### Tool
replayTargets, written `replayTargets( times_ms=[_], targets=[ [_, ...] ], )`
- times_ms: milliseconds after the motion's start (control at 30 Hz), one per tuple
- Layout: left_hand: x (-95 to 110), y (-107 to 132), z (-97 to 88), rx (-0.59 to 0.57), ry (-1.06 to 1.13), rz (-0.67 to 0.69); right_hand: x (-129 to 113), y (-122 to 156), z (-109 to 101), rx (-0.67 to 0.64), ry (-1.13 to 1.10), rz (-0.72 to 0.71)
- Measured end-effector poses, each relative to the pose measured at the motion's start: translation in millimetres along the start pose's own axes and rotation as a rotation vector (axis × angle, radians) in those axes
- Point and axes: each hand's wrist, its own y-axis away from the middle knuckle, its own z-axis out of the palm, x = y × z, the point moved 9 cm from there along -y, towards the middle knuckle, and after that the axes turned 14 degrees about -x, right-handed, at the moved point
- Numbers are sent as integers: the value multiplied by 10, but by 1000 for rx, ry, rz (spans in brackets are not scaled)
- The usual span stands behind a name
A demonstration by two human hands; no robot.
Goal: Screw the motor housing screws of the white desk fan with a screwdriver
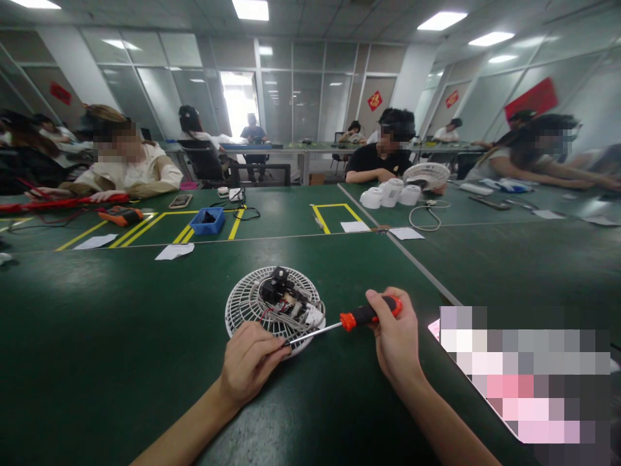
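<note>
My right hand (pixel 396 336) is wrapped round the black and orange handle of a screwdriver (pixel 358 317), whose thin metal shaft points left. At the shaft's tip, the fingers of my left hand (pixel 252 359) are pinched together over the near edge of a round white fan grille (pixel 237 304). Whatever they grip there is too small and hidden to name. On the grille lies a heap of black parts (pixel 274 288), coiled grey cable and thin wires, with a white piece (pixel 314 316) at its right side.
A blue bin (pixel 207 221) with dark parts stands beyond, near paper slips (pixel 174 251) and yellow tape. White cylindrical parts (pixel 391 193) and a cable loop (pixel 430 217) lie far right. A blurred-out panel (pixel 524 382) is at near right. Co-workers sit across the table.
</note>
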Motion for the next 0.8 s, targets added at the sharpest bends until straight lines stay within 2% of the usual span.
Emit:
replayTargets(
  times_ms=[167,800],
  targets=[
    [-3,11,24,-20,4,7,18,-8,-26,31,-13,-16],
    [-45,27,64,-56,57,-19,-22,-2,-8,-20,3,-70]
  ],
)
